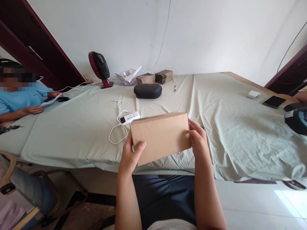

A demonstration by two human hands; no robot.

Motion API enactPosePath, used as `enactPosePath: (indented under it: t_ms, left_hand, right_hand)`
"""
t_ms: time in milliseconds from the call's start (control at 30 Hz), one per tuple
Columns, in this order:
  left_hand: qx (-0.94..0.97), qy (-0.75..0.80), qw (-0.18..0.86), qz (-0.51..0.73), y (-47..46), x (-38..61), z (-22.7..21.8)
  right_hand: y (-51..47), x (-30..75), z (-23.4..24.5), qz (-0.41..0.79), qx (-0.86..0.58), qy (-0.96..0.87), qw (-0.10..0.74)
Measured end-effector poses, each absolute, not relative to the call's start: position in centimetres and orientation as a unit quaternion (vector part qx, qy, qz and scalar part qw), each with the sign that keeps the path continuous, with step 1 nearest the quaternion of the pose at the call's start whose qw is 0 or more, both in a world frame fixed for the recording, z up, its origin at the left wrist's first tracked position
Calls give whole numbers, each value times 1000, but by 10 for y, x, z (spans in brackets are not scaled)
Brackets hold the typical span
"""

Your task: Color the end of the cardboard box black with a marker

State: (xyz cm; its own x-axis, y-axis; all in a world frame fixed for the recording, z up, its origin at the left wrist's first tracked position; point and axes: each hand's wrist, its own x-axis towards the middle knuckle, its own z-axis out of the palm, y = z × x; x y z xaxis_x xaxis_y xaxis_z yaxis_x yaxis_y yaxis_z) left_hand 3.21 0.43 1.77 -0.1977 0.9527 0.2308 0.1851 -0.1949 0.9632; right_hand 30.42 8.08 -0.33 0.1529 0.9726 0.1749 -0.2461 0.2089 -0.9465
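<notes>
Two hands (pixel 130 158) (pixel 198 139) around cardboard box (pixel 160 137)

A pale green sheet (pixel 227 127) covered the long tabletop (pixel 242 80), which stood against a plain white wall (pixel 203 32). Dark wooden door frames (pixel 35 41) flanked the room on both sides, and sunlight fell across the white tiled floor (pixel 263 204) at lower right.

Bare cloth right of cardboard box (pixel 160 138); white cable (pixel 117 127), black case (pixel 147 90) crowd left, probably passable.
</notes>
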Motion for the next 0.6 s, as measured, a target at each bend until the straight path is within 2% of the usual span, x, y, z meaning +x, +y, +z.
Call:
enactPosePath:
  t_ms: [300,400,600]
  left_hand:
    - [575,474,345,571,1,31,18]
    - [547,459,346,609,2,33,16]
    - [437,529,279,672,12,42,14]
  right_hand:
    - [76,298,-1,444,-422,-477,630]
    - [76,298,1,451,-436,-467,623]
    - [76,293,3,482,-410,-454,627]
